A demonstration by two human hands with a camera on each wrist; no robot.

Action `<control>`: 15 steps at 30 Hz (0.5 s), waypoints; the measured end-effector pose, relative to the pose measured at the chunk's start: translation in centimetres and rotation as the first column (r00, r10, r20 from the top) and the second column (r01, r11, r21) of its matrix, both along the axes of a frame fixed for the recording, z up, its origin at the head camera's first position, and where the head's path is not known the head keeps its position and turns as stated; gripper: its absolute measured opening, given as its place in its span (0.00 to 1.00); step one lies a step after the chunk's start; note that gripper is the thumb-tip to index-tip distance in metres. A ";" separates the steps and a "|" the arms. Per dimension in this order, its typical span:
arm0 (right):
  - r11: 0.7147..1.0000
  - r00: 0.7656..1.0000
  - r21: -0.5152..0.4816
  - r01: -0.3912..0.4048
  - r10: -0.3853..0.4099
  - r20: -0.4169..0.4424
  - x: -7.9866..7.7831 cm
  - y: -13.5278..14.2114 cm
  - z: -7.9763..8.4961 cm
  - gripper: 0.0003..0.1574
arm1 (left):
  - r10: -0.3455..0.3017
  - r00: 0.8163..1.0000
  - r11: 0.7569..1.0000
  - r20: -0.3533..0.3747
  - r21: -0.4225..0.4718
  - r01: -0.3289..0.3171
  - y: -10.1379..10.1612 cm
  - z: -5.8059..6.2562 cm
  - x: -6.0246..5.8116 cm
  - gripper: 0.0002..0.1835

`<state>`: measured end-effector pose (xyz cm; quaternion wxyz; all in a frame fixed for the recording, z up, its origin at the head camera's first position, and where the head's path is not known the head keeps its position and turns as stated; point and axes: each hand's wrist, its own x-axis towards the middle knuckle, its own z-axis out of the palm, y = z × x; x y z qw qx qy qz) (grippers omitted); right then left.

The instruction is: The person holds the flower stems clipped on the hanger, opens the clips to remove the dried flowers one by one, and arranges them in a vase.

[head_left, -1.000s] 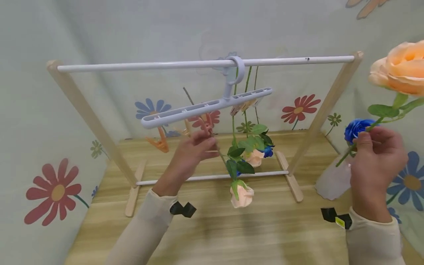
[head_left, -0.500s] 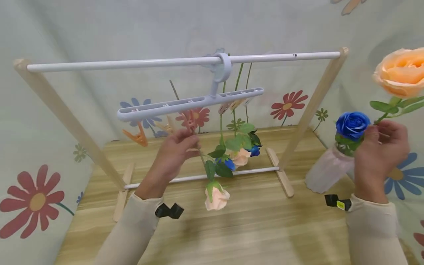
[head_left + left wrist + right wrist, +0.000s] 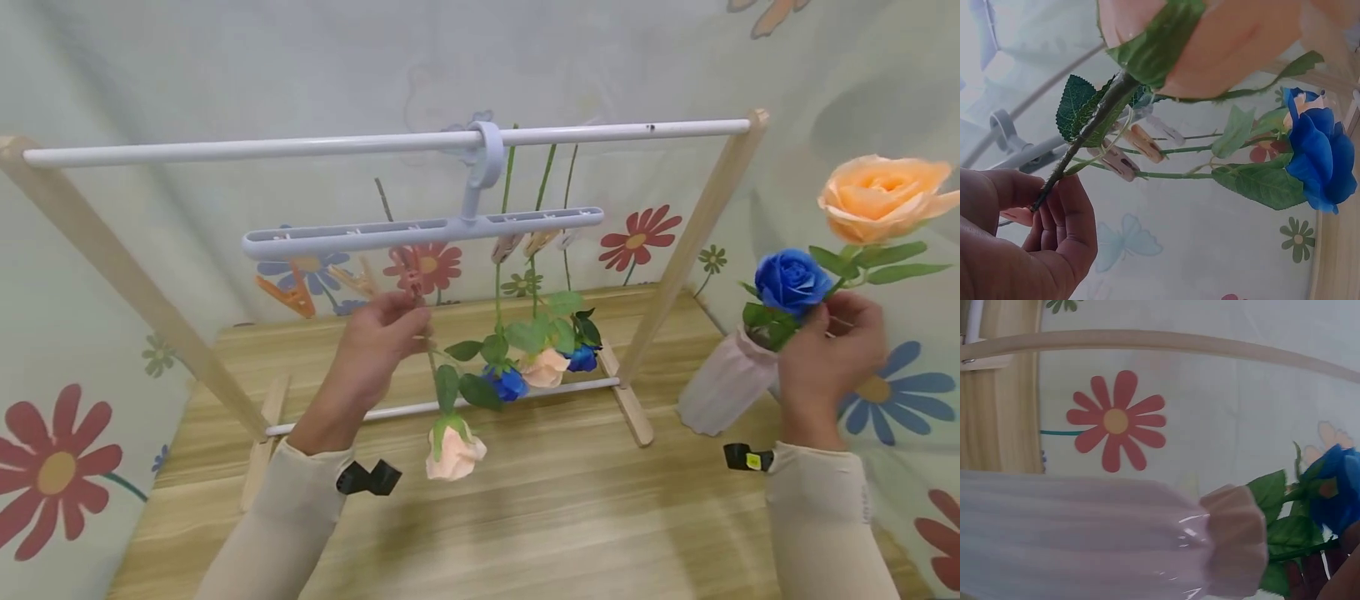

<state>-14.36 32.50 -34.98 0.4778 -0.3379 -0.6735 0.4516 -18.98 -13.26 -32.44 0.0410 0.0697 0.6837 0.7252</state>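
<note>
My left hand [image 3: 375,350] pinches the stem of a pale peach rose [image 3: 455,452], which hangs head down below a pink clothespin [image 3: 408,271] on the lilac clip hanger [image 3: 352,240]. In the left wrist view, thumb and fingers meet at that stem. At the right, my right hand [image 3: 836,358] holds an orange rose [image 3: 885,200] upright by its stem, beside a blue rose [image 3: 793,281] in the pinkish-white vase [image 3: 723,385]. The right wrist view has a green stem [image 3: 1304,552] running from the fingers to the vase mouth; where it ends is hidden.
The hanger hooks over the rack's white bar [image 3: 247,150]. Blue and peach roses [image 3: 545,368] hang head down from clothespins on its right half. An orange clothespin [image 3: 288,292] and a cream clothespin [image 3: 360,279] dangle at the left. The rack stands on a wooden table [image 3: 510,517].
My right hand has brought the orange rose from beside the vase to over its mouth. The head view has shifted rightward. My left hand keeps its pinch on the peach rose's stem.
</note>
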 end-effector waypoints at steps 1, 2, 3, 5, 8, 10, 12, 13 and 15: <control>1.000 1.000 -0.004 -0.003 0.003 0.015 -0.1 0.3 -0.3 0.10 | 0.001 1.000 1.000 0.000 -0.010 -0.001 -0.1 0.1 0.0 0.22; 1.000 1.000 -0.006 -0.005 0.005 0.030 -0.1 0.5 -0.7 0.09 | 0.002 1.000 1.000 0.000 -0.019 -0.002 -0.1 0.1 0.0 0.24; 1.000 0.999 -0.006 -0.006 0.006 0.044 -0.2 0.7 -1.0 0.09 | 0.004 1.000 1.000 0.001 -0.025 -0.004 -0.2 0.1 0.0 0.25; 1.000 0.997 -0.002 -0.006 0.006 0.077 -0.2 1.0 -1.6 0.07 | 0.002 1.000 0.999 0.004 -0.039 -0.002 -0.3 0.2 -0.1 0.26; 1.000 0.991 0.008 -0.004 0.003 0.130 0.0 1.4 -2.6 0.05 | 0.004 1.000 0.998 0.008 -0.061 -0.004 -0.4 0.2 -0.3 0.26; 1.000 0.987 0.021 -0.002 -0.001 0.160 0.1 1.7 -3.2 0.04 | 0.006 1.000 0.997 0.009 -0.075 -0.006 -0.5 0.2 -0.4 0.26; 0.999 0.981 0.047 0.001 -0.010 0.195 0.1 1.9 -3.9 0.08 | 0.006 1.000 0.997 0.011 -0.077 -0.005 -0.5 0.2 -0.5 0.25; 0.998 0.978 0.065 -0.001 -0.013 0.208 0.0 2.0 -4.3 0.11 | 0.005 1.000 0.997 0.013 -0.075 -0.004 -0.6 0.2 -0.5 0.25; 0.994 0.976 0.104 -0.014 -0.009 0.219 0.0 2.0 -4.9 0.16 | 0.003 1.000 0.997 0.012 -0.075 -0.002 -0.7 0.2 -0.5 0.25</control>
